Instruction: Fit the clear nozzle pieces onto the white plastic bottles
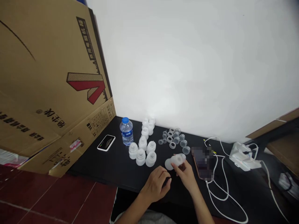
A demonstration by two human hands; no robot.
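Observation:
My right hand (185,174) is closed around a small translucent white plastic bottle (177,161). The bottle is tilted on its side, just above the black table. Close by on its left, my left hand (157,183) is curled, thumb bent toward the index finger, and nothing shows in it. Beyond my left hand stand several similar white bottles (140,157) in a loose cluster reaching back to the wall. Behind the held bottle lie several clear plastic rings (172,145) and clear domed caps (186,150).
A water bottle (127,132) with a blue cap and a white phone-like device (106,142) are at the left of the table (98,165). A large cardboard box (53,71) borders that side. To the right are a phone (203,163), white cables and a power strip (244,157).

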